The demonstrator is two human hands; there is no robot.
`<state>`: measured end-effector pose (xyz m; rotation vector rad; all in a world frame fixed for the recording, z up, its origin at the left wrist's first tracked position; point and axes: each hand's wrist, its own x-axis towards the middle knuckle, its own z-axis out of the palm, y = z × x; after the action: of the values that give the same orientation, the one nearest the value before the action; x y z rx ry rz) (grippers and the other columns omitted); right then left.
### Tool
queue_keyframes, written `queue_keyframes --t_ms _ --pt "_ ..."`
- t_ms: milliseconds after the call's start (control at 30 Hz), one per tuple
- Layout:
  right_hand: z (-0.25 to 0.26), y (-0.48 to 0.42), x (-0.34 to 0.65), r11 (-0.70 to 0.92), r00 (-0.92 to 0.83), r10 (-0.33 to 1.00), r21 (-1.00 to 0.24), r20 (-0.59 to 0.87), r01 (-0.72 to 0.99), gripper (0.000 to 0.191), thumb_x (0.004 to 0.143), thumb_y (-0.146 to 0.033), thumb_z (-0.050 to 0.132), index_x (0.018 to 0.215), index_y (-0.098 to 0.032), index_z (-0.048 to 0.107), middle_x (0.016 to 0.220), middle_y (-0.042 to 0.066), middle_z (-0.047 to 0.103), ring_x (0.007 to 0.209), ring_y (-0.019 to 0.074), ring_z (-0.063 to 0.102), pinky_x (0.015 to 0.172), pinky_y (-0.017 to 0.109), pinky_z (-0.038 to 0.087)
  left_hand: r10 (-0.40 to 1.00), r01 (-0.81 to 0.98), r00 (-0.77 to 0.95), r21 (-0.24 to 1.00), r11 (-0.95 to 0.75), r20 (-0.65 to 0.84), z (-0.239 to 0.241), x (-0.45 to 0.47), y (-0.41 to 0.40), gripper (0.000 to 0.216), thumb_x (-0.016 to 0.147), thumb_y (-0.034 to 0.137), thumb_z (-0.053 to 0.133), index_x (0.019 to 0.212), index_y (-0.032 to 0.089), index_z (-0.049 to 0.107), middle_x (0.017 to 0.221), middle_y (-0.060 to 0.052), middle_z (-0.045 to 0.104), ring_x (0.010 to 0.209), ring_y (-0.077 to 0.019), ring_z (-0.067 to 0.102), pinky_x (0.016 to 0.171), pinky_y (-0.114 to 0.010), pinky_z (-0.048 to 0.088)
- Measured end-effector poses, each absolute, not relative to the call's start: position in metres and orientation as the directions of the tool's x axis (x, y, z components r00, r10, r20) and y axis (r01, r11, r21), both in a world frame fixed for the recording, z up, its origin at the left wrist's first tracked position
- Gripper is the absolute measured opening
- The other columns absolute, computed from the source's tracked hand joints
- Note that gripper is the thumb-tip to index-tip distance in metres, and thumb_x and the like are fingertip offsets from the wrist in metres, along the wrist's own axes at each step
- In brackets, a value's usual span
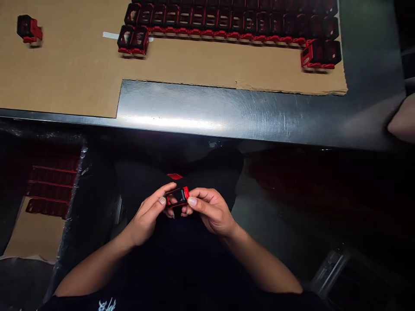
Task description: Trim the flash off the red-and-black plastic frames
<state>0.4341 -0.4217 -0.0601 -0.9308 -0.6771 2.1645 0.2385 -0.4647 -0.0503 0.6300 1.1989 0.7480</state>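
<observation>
Between both hands, over my lap, is a small red-and-black plastic housing (177, 197) with an open window in its dark face. My left hand (149, 211) pinches its left end between thumb and fingers. At the red right end, the thumb and fingers of my right hand (214, 208) are closed on it. Some fingertips are hidden behind the part. Up on the table, rows of similar red-and-black housings (197, 18) stand close together on a cardboard sheet (207, 56).
A single housing (29, 29) stands apart at the far left. The metal table edge (201, 108) runs across in front of me. A plastic-lined box at lower left holds more red parts (52, 185) over cardboard (35, 235). Another person's arm (403, 119) shows at the right.
</observation>
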Motion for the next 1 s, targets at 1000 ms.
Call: queue_keyframes --t_ms 1000 --pt "-0.061 -0.430 0.431 0.113 -0.469 0.875 -0.993 0.121 -0.046 0.029 0.086 -0.008 0.067 0.106 -0.028 0.076 0.093 0.006 0.077 0.092 0.0248 0.071 0.085 0.045 0.058 0.996 0.207 0.078 0.978 0.035 -0.052 -0.048 0.249 -0.468 0.086 0.082 0.016 0.074 0.152 0.036 0.028 0.149 -0.014 0.046 0.116 -0.0248 0.066 0.099 -0.045 0.058"
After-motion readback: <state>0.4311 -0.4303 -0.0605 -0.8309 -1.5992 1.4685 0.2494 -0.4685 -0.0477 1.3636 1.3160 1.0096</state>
